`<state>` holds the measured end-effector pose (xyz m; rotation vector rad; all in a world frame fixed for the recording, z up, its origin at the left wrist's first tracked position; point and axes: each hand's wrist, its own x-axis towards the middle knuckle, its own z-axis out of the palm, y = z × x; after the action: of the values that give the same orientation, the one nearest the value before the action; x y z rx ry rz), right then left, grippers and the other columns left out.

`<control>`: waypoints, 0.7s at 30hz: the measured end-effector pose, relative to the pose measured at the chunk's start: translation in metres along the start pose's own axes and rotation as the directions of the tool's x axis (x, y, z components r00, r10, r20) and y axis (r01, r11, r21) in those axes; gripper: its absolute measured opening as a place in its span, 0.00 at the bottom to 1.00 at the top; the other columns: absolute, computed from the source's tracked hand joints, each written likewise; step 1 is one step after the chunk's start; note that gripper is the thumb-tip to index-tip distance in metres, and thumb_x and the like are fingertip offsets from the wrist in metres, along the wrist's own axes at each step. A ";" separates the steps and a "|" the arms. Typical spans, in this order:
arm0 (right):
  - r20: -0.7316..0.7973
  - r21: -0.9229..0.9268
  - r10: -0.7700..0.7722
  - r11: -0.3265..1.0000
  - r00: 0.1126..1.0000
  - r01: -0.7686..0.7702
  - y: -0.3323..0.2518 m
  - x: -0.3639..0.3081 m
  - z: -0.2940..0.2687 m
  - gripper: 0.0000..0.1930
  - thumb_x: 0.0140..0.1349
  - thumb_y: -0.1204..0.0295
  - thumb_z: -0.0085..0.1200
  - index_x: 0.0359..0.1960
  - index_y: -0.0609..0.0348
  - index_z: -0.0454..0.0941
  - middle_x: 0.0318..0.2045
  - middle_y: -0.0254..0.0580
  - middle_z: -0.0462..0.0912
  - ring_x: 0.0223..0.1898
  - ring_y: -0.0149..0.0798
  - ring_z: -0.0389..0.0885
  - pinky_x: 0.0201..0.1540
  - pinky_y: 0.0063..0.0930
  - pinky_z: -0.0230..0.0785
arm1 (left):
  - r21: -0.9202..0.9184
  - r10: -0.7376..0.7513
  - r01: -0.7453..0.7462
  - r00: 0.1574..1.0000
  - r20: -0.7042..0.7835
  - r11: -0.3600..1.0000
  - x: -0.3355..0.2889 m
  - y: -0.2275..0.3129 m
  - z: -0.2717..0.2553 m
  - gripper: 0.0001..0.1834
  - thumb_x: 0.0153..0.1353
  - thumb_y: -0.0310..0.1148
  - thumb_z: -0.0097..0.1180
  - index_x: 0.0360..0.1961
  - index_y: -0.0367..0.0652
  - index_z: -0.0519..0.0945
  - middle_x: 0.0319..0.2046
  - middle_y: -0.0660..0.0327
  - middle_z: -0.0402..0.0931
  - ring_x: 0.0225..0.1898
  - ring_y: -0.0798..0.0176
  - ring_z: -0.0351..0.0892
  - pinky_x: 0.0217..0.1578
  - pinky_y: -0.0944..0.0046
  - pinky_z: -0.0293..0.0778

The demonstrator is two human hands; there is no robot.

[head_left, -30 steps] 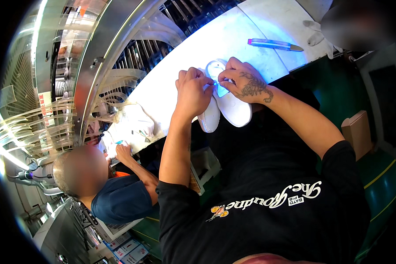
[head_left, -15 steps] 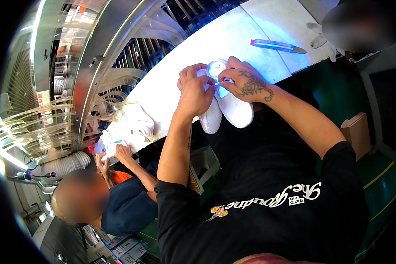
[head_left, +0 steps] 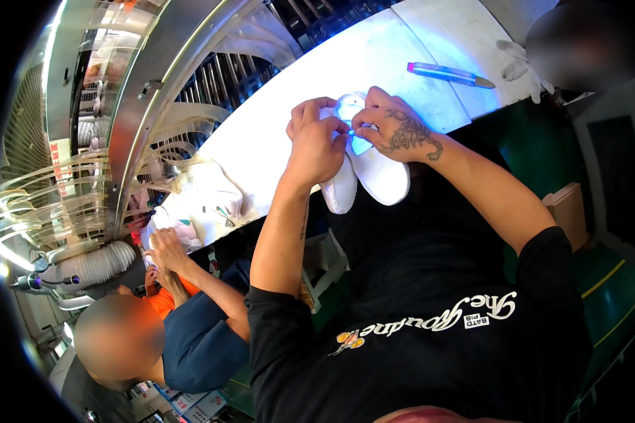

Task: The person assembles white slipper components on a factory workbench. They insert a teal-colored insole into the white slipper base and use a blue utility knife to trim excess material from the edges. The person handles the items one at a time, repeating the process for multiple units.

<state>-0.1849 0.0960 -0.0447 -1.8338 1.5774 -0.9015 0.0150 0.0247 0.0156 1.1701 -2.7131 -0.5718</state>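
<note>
A pair of white shoes lies side by side at the near edge of the white table, toes toward me. My left hand [head_left: 317, 143] is closed, bent over the left shoe [head_left: 339, 192]. Its thumb and forefinger pinch at the opening of the right shoe [head_left: 382, 176]. There they meet the fingertips of my right hand [head_left: 391, 129], also closed in a pinch, with the wrist turned inward. Between the fingertips shows a small bluish-lit bit; what it is I cannot make out. Blue-white light glares over the shoes' upper parts.
A blue-handled tool [head_left: 450, 74] with a pink end lies on the white table [head_left: 296, 84]. White gloves [head_left: 515, 63] rest at the far right. Crumpled white material [head_left: 212, 189] lies at left, near a co-worker's hand [head_left: 166, 248]. Rollers [head_left: 226, 84] run behind the table.
My hands keep the same pinch at the shoe, barely shifted. The co-worker at left has drawn back a little, hands raised off the white piece at the table edge.
</note>
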 end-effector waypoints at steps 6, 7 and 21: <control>0.062 -0.031 0.024 0.999 0.998 -0.022 -0.005 0.003 -0.003 0.07 0.72 0.66 0.67 0.47 0.48 0.93 0.46 0.42 0.76 0.51 0.43 0.77 0.57 0.40 0.71 | 0.030 -0.017 0.017 1.000 0.013 0.999 -0.001 0.005 -0.001 0.08 0.58 0.23 0.69 0.39 0.42 0.93 0.65 0.53 0.76 0.73 0.41 0.64 0.74 0.40 0.58; 0.060 -0.037 0.039 0.999 0.997 -0.037 -0.007 0.004 -0.003 0.07 0.72 0.65 0.67 0.47 0.48 0.93 0.46 0.41 0.76 0.51 0.43 0.77 0.58 0.41 0.71 | 0.028 -0.019 0.018 1.000 0.019 0.999 0.000 0.004 -0.001 0.08 0.58 0.23 0.69 0.39 0.42 0.92 0.64 0.53 0.76 0.72 0.42 0.64 0.74 0.40 0.58; -0.146 -0.041 -0.191 0.982 0.971 0.187 0.001 -0.011 -0.008 0.18 0.70 0.59 0.69 0.57 0.52 0.88 0.53 0.43 0.82 0.51 0.45 0.84 0.62 0.44 0.73 | -0.002 0.069 -0.073 0.946 -0.318 0.997 -0.030 0.004 0.005 0.17 0.61 0.29 0.73 0.51 0.39 0.86 0.59 0.46 0.77 0.64 0.39 0.71 0.67 0.44 0.68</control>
<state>-0.1929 0.1071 -0.0423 -2.0020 1.5270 -1.1326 0.0311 0.0504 0.0131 1.0519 -2.4604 -0.3550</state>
